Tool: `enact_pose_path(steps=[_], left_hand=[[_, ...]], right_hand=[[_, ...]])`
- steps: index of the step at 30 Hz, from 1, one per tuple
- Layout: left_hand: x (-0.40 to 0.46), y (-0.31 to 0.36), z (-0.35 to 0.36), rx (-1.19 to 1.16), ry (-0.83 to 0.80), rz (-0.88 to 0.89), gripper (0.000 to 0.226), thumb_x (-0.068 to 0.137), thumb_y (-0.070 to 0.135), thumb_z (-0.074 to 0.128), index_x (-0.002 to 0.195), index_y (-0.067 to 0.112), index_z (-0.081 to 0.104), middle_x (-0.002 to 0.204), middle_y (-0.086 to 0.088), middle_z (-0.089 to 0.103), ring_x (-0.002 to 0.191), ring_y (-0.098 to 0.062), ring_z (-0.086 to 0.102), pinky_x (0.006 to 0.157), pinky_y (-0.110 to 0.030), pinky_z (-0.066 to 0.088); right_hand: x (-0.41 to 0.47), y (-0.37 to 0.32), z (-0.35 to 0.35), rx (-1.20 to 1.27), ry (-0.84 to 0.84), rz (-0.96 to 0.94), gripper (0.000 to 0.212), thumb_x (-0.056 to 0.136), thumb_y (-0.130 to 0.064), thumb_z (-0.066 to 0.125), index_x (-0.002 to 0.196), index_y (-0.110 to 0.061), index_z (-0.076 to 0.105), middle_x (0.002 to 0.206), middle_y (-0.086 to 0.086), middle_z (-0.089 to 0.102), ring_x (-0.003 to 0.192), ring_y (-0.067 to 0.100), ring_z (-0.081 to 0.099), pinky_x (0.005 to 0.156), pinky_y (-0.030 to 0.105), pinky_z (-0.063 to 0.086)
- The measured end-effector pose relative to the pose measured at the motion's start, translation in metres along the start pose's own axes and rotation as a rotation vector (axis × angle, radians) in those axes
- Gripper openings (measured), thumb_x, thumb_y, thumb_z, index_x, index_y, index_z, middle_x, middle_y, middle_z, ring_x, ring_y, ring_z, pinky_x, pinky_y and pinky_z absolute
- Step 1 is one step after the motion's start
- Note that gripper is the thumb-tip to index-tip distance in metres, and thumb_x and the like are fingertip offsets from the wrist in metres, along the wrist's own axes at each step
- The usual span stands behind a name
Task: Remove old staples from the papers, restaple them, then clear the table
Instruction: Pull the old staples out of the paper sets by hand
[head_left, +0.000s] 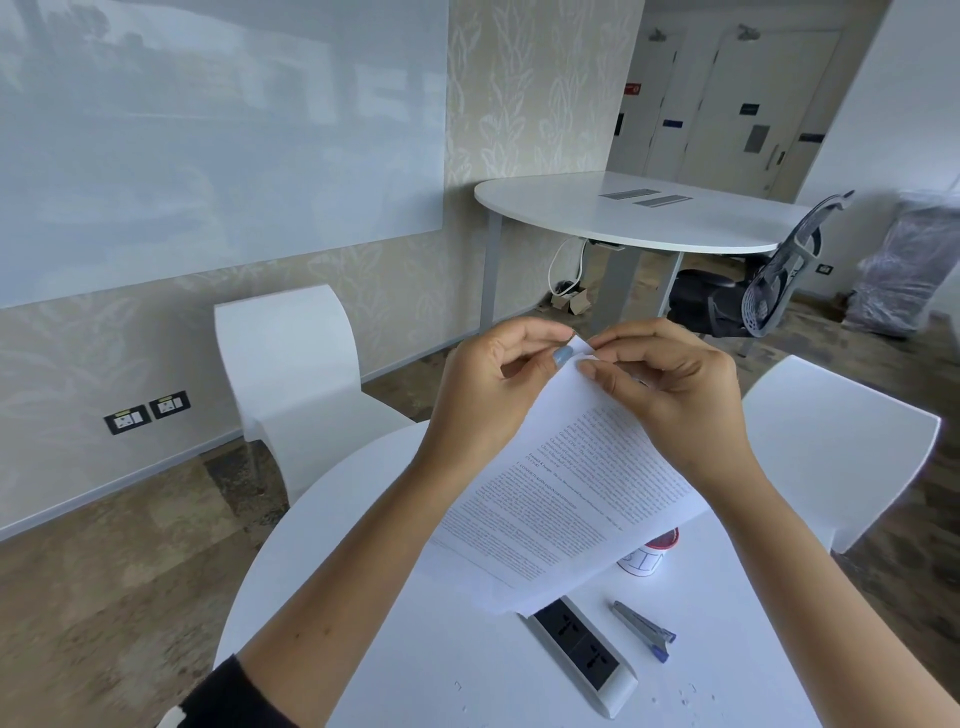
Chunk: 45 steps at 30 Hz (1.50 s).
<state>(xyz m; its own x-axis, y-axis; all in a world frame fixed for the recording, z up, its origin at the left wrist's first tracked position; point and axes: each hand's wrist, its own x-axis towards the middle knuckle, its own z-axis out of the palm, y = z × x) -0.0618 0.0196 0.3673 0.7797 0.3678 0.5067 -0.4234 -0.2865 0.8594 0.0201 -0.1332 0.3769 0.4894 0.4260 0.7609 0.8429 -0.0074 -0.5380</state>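
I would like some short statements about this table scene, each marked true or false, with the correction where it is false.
1. Both hands hold the printed white sheets of paper at their top corner. True: left hand and right hand pinch that corner.
2. The papers lie flat on the round white table. False: they are lifted above it.
3. The grey and blue stapler is in the right hand. False: it lies on the table, beside the black socket strip.
4. A white cup with a red rim is partly hidden by the papers. True.
5. Small loose staples lie on the table near the front edge. True.
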Motion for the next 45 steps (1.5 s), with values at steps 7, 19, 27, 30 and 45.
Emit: enact_pose_path(steps=[7,19,27,30,45], left_hand=[[0.005,0.006,-0.014,-0.128,-0.159,-0.162,0.01,0.091,0.01,0.067,0.093,0.019,0.064,0.076,0.007,0.073,0.054,-0.002,0.052,0.053,-0.015,0.041],[-0.002,0.001,-0.011,0.077,-0.143,0.018,0.02,0.091,0.006,0.066,0.108,0.015,0.072,0.095,0.005,0.076,0.089,-0.003,0.071,0.086,-0.023,0.055],[-0.006,0.004,-0.01,0.083,-0.111,0.068,0.019,0.093,0.006,0.064,0.108,0.015,0.073,0.097,0.008,0.076,0.092,-0.002,0.071,0.083,-0.018,0.052],[-0.007,0.005,-0.01,0.074,-0.112,0.076,0.019,0.093,0.007,0.064,0.107,0.017,0.073,0.098,0.011,0.075,0.094,-0.002,0.071,0.084,-0.018,0.051],[-0.01,0.002,-0.01,0.062,-0.085,0.063,0.019,0.093,0.009,0.066,0.11,0.014,0.073,0.103,0.005,0.076,0.094,-0.004,0.071,0.079,-0.017,0.051]], right_hand=[[-0.002,-0.001,-0.001,0.043,-0.023,0.018,0.012,0.078,-0.003,0.073,0.086,-0.011,0.072,0.096,0.001,0.068,0.088,-0.002,0.062,0.076,0.009,0.046],[-0.001,-0.002,-0.002,-0.075,-0.038,-0.044,0.009,0.078,-0.008,0.073,0.086,-0.011,0.073,0.085,-0.006,0.063,0.081,-0.005,0.059,0.073,0.007,0.043],[-0.001,-0.004,-0.004,0.012,-0.028,0.073,0.006,0.078,-0.011,0.074,0.082,-0.015,0.071,0.081,-0.009,0.066,0.078,-0.002,0.061,0.071,0.008,0.044],[0.001,-0.007,-0.005,0.074,-0.033,0.122,0.008,0.077,-0.013,0.074,0.08,-0.02,0.07,0.079,-0.015,0.067,0.075,-0.002,0.062,0.069,0.007,0.043],[0.007,-0.011,-0.009,0.177,-0.108,0.195,0.012,0.071,-0.012,0.076,0.082,-0.015,0.073,0.078,-0.013,0.07,0.071,0.001,0.064,0.068,0.01,0.046]])
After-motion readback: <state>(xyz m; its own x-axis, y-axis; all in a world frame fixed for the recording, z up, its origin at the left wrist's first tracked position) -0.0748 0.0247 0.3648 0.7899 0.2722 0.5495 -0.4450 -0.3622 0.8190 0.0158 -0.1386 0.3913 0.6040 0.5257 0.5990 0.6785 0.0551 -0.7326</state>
